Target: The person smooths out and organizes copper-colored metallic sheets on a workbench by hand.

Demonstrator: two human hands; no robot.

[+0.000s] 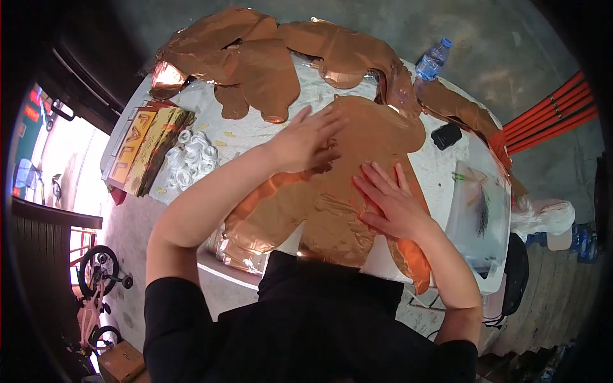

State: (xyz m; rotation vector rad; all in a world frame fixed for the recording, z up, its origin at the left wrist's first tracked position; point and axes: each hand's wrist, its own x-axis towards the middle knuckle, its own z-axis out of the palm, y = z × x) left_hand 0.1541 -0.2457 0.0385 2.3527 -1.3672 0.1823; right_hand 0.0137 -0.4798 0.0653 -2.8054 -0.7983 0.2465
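A flat, uninflated copper-brown foil balloon (357,140) lies spread on the white table in front of me, its lower part wrinkled and reaching my body. My left hand (313,142) is over the balloon's upper left part with fingers apart; whether it touches the foil is hard to tell. Lower and to the right, my right hand (394,199) lies flat on the foil with its fingers stretched out. Orange-looking foil (414,260) hangs below my right wrist at the table edge. Neither hand grips anything.
More brown foil balloons (268,73) cover the table's far edge. A water bottle (433,59) and small black object (446,136) stand beyond. White ribbon rolls (191,156) and patterned boxes (143,150) lie left, a clear plastic bag (476,210) right. Orange poles (549,115) lean nearby.
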